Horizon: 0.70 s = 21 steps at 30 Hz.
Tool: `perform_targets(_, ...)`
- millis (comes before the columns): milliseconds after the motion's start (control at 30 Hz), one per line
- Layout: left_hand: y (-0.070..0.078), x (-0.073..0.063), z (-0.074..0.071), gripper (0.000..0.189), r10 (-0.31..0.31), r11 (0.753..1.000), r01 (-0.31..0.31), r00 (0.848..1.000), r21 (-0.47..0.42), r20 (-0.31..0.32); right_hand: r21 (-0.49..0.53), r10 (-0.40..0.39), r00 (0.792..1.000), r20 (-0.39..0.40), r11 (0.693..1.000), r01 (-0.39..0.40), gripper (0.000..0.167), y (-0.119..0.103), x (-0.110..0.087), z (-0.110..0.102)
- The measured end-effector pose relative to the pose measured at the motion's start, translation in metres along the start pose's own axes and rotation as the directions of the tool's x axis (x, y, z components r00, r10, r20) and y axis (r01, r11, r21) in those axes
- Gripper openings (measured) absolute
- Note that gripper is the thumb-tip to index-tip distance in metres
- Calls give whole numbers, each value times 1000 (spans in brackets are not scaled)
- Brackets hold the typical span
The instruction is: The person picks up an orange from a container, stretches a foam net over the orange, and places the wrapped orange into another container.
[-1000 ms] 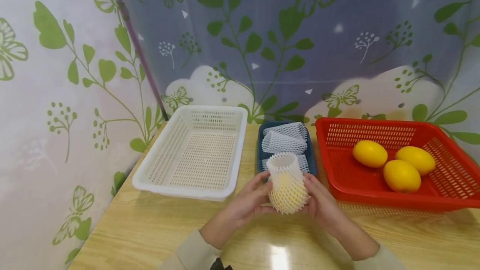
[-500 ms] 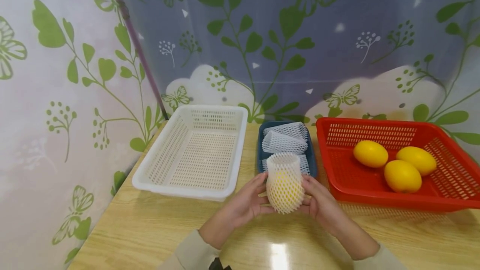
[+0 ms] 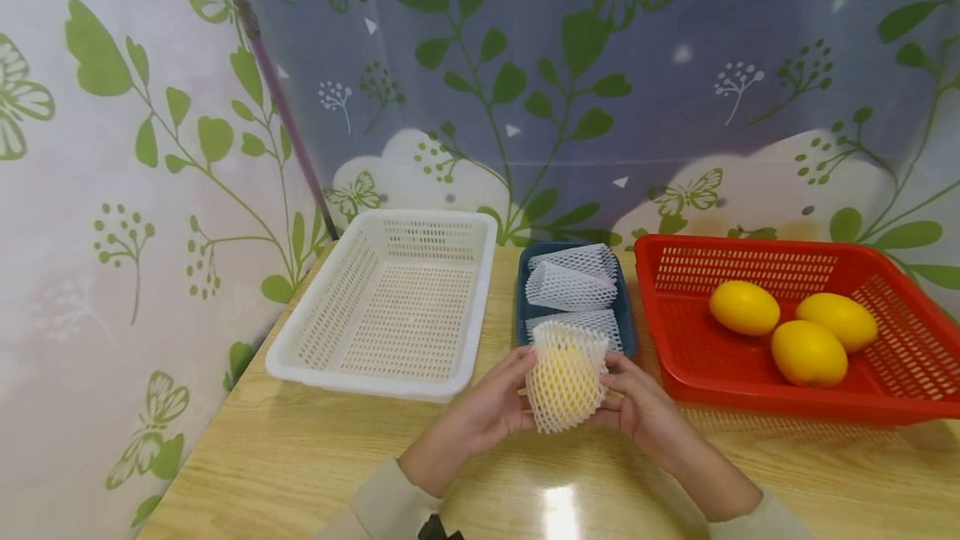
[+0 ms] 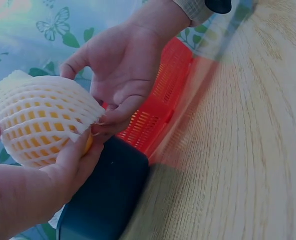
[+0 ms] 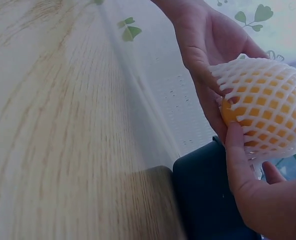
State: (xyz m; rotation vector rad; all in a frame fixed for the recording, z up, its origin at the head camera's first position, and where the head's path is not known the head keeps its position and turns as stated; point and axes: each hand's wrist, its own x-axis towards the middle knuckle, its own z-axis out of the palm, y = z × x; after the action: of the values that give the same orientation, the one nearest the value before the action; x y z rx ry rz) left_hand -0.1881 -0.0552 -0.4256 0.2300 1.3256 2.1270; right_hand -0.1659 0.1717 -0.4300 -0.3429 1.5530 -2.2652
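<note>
Between my two hands is an oval yellow fruit [image 3: 564, 382] inside a white foam net sleeve [image 3: 546, 415]. My left hand [image 3: 483, 408] grips its left side; my right hand [image 3: 643, 408] grips the right. The sleeve's edge stands above the fruit in the head view. In both wrist views, a bare bit of yellow fruit [image 5: 230, 111] shows at the sleeve's lower edge, with fingertips touching there. Just behind the hands is a dark blue tray [image 3: 628, 332] with several flat foam net sleeves [image 3: 572, 286] in it.
A white slotted basket [image 3: 480, 307] stands on the wooden table [image 3: 480, 490] at left. At right, a red basket [image 3: 720, 394] holds three yellow fruits [image 3: 810, 354]. Patterned cloth [image 3: 465, 90] hangs behind the table.
The netted fruit has tilted between my hands, and the sleeve's top rim is lower, with less net standing above the fruit. Both hands stay on it in nearly the same place.
</note>
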Motion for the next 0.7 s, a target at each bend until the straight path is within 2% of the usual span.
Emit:
perform_targets(300,0,0,1,52,7,1000,-6,1000,19,-23,-18,5,998,62,1000,-4,25,2,1,-1)
perform_targets(567,-2,0,1,50,13,997,-11,1000,75,-17,-40,72,997,4,997,-72,32,1,0,1)
perform_targets(700,-3,0,2,50,9,995,-8,1000,97,-11,-32,71,997,15,997,-70,30,2,-1,0)
